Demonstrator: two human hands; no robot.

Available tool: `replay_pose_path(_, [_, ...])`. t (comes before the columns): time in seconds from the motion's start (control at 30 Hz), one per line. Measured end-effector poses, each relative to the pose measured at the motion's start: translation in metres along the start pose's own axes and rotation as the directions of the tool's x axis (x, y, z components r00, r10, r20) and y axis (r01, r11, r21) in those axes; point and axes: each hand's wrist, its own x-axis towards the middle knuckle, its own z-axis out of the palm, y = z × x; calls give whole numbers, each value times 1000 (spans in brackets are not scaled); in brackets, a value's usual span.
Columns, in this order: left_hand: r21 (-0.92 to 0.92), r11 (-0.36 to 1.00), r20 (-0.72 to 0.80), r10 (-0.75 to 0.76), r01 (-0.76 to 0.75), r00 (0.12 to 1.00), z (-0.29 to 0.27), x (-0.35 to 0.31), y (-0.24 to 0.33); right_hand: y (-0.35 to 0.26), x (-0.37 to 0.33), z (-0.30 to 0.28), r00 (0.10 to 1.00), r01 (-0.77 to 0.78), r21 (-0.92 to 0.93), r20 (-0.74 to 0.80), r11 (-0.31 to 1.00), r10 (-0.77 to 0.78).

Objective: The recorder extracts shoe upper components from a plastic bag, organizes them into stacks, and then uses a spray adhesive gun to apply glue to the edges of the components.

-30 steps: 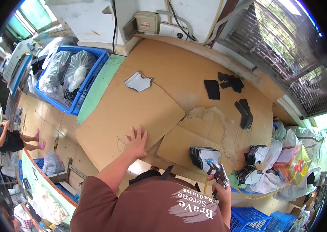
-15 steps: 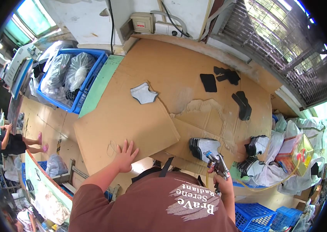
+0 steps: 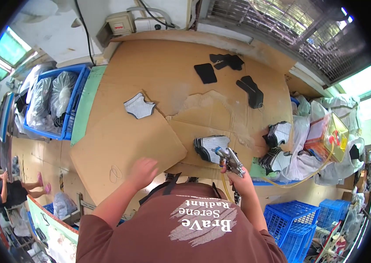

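My right hand [image 3: 242, 183] is wrapped around the grip of a metal spray gun [image 3: 232, 161], whose nozzle end overlaps a stack of dark-edged, pale-faced cut pieces [image 3: 214, 144]. Over the near part of a loose cardboard sheet [image 3: 124, 140] is my left hand [image 3: 143, 172], blurred by motion, so its fingers cannot be made out. One pale grey cut piece [image 3: 140, 106] lies by the sheet's far edge. Further right on the cardboard-covered table [image 3: 159, 61] are black pieces: a squarish one [image 3: 205, 73], a longer bent one [image 3: 251, 92] and some overlapping ones [image 3: 228, 61].
More stacked pieces [image 3: 278, 133] sit at the table's right edge. A yellow hose [image 3: 312, 176] runs from the gun toward a clear container [image 3: 332, 133] among white bags. Blue crates [image 3: 288, 219] stand lower right; a blue basket [image 3: 75, 96] holds bagged goods at left. Another person [image 3: 8, 188] stands far left.
My left hand has lifted from flat and spread on the cardboard and drawn inward, toward the right. The spray gun has come closer to the stack of pieces. The whole view has shifted.
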Motion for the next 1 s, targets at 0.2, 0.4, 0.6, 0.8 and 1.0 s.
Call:
replay_pose_path(0.2, [-543, 837, -303, -117, -70, 946, 24, 130, 78, -9, 1, 8, 1000, -12, -35, -27, 999, 11])
replay_pose_path(0.4, [-581, 813, -143, -157, 46, 977, 53, 146, 76, 1, 5, 11, 994, 83, -25, -74, 996, -85])
replay_pose_path(0.6, [-627, 779, -176, -166, 19, 970, 52, 143, 80, -3, 6, 13, 998, 30, 20, -58, 999, -29])
replay_pose_path(0.8, [-636, 771, -177, -180, 27, 968, 52, 143, 80, -5, 7, 16, 1000, 24, 63, -18, 998, -23])
replay_pose_path(1.0, [-637, 770, -170, -178, 30, 969, 51, 143, 82, -5, 4, 17, 999, 20, 81, -50, 997, -16])
